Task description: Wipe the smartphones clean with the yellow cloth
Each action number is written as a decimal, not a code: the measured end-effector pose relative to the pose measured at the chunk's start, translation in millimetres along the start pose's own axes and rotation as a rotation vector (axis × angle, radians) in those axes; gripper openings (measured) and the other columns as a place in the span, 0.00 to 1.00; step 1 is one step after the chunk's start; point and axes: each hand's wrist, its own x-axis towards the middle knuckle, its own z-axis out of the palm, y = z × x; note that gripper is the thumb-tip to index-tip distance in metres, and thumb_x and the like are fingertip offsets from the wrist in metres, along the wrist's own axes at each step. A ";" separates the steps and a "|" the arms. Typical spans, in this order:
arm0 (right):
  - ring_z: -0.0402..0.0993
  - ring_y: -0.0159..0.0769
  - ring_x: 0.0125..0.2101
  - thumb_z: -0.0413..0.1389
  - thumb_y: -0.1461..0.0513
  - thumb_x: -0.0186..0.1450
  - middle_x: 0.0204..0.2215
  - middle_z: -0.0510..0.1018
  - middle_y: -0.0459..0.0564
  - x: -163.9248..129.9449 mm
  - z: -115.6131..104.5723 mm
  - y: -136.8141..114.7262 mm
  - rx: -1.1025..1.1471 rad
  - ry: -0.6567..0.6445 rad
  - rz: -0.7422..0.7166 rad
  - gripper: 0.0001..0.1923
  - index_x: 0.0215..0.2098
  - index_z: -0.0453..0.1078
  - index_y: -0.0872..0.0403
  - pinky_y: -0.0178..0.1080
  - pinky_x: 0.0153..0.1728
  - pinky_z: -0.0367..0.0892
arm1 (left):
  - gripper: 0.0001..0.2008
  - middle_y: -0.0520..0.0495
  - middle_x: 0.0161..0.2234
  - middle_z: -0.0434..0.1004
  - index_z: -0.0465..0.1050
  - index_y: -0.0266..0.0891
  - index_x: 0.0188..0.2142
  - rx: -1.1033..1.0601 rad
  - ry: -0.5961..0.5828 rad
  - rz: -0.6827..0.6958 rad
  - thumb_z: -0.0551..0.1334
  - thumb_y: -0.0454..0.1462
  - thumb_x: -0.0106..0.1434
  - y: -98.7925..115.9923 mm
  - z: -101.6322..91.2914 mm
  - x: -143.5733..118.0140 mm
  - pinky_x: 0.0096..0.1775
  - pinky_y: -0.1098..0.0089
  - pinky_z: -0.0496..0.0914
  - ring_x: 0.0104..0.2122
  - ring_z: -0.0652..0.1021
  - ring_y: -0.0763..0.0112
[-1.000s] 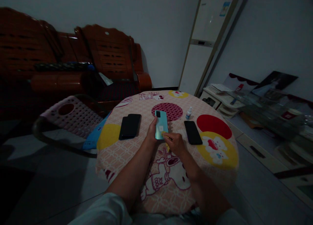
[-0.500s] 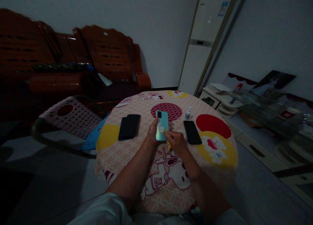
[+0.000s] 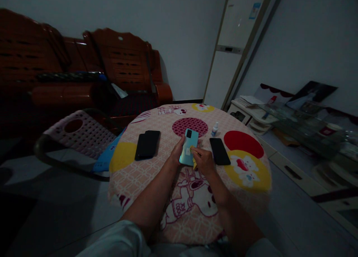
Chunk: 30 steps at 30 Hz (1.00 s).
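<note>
A teal phone [image 3: 190,143] is gripped along its left edge by the left hand [image 3: 177,151]; the thumb is laid along that edge, and the other fingers are mostly hidden beneath the phone. The camera block at its far end is turned upward, and the phone is slanted, its far end leaning toward the right. Whether its underside is touched by the tablecloth [image 3: 128,178] cannot be told.

A small yellow cloth [image 3: 195,164] is pinched between the thumb and fingers of the right hand [image 3: 204,161]. The fingers are drawn together rather than spread, and the cloth's upper part is held against the back of the phone, just beside a pale patch, while its loose end is left hanging below the fingers. How firmly it is pressed cannot be told.

Both forearms are reached forward over the round table, brought toward each other so that the hands nearly meet at the phone. The right wrist is bent inward, to the left.

To the right of the right hand a black phone [image 3: 220,151] is laid flat, with a small white bottle [image 3: 214,129] stood upright just beyond it. Well to the left, two dark flat devices [image 3: 147,145] are placed overlapping.
</note>
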 end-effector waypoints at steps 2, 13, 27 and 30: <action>0.79 0.42 0.36 0.54 0.63 0.63 0.37 0.82 0.53 -0.4 1.3 0.5 -0.001 -0.002 -0.017 0.12 0.39 0.78 0.54 0.37 0.37 0.71 | 0.36 0.32 0.36 0.78 0.68 0.26 0.52 0.001 -0.001 -0.003 0.45 0.56 0.65 1.1 -1.5 -0.5 0.36 0.62 0.72 0.34 0.79 0.57; 0.79 0.42 0.37 0.53 0.63 0.62 0.37 0.82 0.51 -1.5 5.4 1.6 0.005 -0.007 -0.053 0.11 0.38 0.78 0.52 0.37 0.38 0.71 | 0.36 0.32 0.35 0.79 0.70 0.27 0.51 0.015 0.025 0.007 0.45 0.57 0.64 3.5 -3.5 -1.3 0.34 0.63 0.73 0.32 0.80 0.57; 0.79 0.41 0.39 0.54 0.63 0.63 0.38 0.82 0.52 -1.3 6.2 1.9 0.033 -0.001 -0.078 0.12 0.41 0.78 0.53 0.38 0.41 0.71 | 0.35 0.32 0.33 0.79 0.71 0.26 0.48 0.086 0.015 -0.024 0.45 0.56 0.65 -8.3 -5.2 6.4 0.32 0.65 0.72 0.30 0.80 0.58; 0.79 0.41 0.38 0.54 0.63 0.62 0.38 0.82 0.51 -1.1 6.5 2.8 -0.001 0.004 -0.054 0.12 0.40 0.78 0.52 0.37 0.39 0.71 | 0.36 0.32 0.34 0.79 0.71 0.25 0.49 0.076 0.022 -0.021 0.46 0.56 0.65 -5.3 -2.3 2.7 0.32 0.65 0.72 0.30 0.80 0.58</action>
